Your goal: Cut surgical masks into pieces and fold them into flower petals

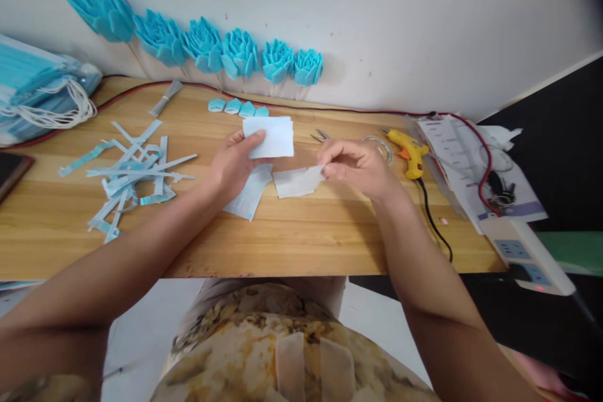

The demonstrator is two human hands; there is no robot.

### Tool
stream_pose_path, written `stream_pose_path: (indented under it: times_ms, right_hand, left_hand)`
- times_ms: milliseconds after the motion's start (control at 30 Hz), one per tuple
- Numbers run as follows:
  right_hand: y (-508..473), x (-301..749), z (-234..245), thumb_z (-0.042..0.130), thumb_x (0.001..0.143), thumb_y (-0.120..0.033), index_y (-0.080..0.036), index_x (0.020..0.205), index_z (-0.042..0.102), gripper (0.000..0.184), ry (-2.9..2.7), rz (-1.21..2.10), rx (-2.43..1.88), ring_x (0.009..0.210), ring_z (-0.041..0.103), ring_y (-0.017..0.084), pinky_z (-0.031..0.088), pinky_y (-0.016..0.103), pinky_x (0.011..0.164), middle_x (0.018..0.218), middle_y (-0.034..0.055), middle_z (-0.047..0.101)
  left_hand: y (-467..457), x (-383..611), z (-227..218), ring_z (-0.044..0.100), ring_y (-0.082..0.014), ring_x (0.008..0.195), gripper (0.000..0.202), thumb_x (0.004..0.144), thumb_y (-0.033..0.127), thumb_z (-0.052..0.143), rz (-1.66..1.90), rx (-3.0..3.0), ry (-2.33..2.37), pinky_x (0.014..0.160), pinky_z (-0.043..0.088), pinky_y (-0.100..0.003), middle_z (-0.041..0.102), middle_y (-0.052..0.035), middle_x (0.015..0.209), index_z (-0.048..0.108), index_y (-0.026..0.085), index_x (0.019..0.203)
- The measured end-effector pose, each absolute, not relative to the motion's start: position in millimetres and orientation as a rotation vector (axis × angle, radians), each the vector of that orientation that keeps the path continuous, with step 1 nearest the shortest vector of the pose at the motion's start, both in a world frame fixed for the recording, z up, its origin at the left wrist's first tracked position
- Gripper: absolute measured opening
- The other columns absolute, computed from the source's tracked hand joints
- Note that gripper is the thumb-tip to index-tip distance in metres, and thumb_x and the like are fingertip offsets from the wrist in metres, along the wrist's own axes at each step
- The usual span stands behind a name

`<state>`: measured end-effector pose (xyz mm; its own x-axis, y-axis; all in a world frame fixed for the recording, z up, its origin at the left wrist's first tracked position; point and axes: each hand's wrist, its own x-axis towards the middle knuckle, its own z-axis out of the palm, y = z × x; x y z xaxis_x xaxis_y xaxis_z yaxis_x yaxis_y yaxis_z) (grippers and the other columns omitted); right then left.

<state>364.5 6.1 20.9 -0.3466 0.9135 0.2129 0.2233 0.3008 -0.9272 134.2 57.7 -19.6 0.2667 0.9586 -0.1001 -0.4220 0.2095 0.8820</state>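
My left hand (235, 160) pinches a small stack of white fabric rectangles (273, 138) between thumb and fingers, raised over the table. Between the thumb and fingertips of my right hand (351, 166) is the corner of a single white fabric piece (296, 182), which slants down to the left. A pale blue fabric piece (249, 195) lies on the wood below my left hand. Several small folded blue petals (233, 107) sit in a row behind the stack. Scissors (321, 134), partly hidden by my right hand, lie just beyond it.
Blue fabric flowers (202, 44) on sticks lean along the wall. Cut strips (136, 169) are heaped at left, near a pack of face masks (38, 88). A yellow glue gun (407, 149), a tape roll (384, 147), papers (471, 157) and a power strip (527, 257) occupy the right.
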Motion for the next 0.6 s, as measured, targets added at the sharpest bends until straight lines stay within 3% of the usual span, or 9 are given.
stream_pose_path:
  times_ms: [167, 400, 600]
  right_hand:
    - [-8, 346, 24, 0.072, 0.084, -0.056, -0.022, 0.084, 0.073, 0.033, -1.772, 1.083, -1.122, 0.061, 0.059, 0.013, 0.046, 0.026, 0.056, 0.071, 0.0006, 0.067]
    - [-3, 335, 10, 0.068, 0.087, -0.041, -0.021, 0.088, 0.075, 0.021, -1.663, 0.766, -1.34, 0.054, 0.049, 0.011, 0.039, 0.025, 0.052, 0.067, -0.001, 0.065]
    - [2, 334, 2, 0.067, 0.088, -0.039, -0.022, 0.088, 0.076, 0.019, -1.706, 0.619, -1.395, 0.059, 0.051, 0.012, 0.039, 0.027, 0.056, 0.072, -0.0003, 0.068]
  left_hand:
    - [46, 141, -18, 0.072, -0.027, 0.091, 0.029, 0.076, 0.04, 0.079, 0.999, 0.877, 0.723, 0.079, 0.059, -0.039, 0.075, -0.0078, 0.086, 0.07, 0.015, 0.088]
    - [38, 146, -20, 0.062, -0.017, 0.069, 0.029, 0.076, 0.044, 0.08, 0.901, 1.014, 0.689, 0.064, 0.047, -0.028, 0.067, -0.0019, 0.071, 0.069, 0.017, 0.078]
    - [37, 146, -23, 0.065, -0.0227, 0.084, 0.038, 0.087, 0.054, 0.068, 0.862, 1.008, 0.614, 0.072, 0.049, -0.032, 0.069, -0.0054, 0.078, 0.07, 0.017, 0.079]
